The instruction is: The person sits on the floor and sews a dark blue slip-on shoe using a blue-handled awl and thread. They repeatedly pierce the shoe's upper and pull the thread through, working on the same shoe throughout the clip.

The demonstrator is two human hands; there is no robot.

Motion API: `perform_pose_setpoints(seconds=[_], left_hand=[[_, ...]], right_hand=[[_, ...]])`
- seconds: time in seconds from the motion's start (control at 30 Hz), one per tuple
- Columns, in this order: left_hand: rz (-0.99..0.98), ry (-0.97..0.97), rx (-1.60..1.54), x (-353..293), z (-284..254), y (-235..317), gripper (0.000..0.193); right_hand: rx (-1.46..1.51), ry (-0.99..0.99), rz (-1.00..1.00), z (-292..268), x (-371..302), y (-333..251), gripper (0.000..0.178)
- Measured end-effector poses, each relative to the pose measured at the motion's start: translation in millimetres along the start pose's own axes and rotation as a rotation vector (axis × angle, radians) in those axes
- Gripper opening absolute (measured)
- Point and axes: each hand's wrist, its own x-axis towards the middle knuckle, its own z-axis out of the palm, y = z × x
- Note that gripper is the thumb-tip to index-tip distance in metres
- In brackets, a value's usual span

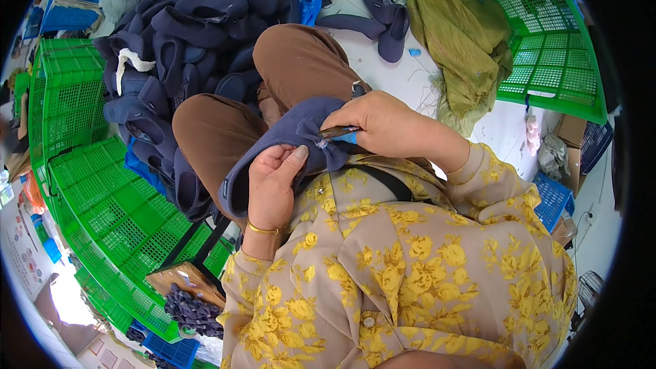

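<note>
A navy cloth slipper [281,135] lies across my lap, its toe near my right hand's side and its heel toward the lower left. My left hand [268,181] is closed on its edge, thumb and fingers pinching the fabric. In my right hand [389,121] is a small pair of dark metal thread snips [336,132], its tip at a bunched fold of navy cloth with a pale spot [321,143]. Something blue shows under the right fingers. The palm side of my right hand is hidden.
A large heap of navy slippers [205,20] rises beyond my knees on the left. Green plastic crates [102,198] stand at the left, another green crate [557,61] at the far right. Loose slippers [391,31] and an olive cloth sack [465,34] lie on the white floor.
</note>
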Motion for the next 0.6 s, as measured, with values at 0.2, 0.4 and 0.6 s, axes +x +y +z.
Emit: perform_pose_setpoints(seconds=[0.2, 0.4, 0.6], left_hand=[[-0.018, -0.055, -0.098, 6.0, 3.1, -1.5, 0.022], [-0.037, -0.08, -0.093, 9.1, 0.6, -3.9, 0.021], [-0.038, -0.034, -0.145, 6.4, 2.5, -3.8, 0.018]], right_hand=[[0.08, -0.094, -0.019, -3.2, 5.0, 2.4, 0.032], [0.065, -0.119, 0.005, -2.3, 11.6, 0.9, 0.031], [-0.186, -0.098, 0.143, -2.8, 10.1, -28.6, 0.022]])
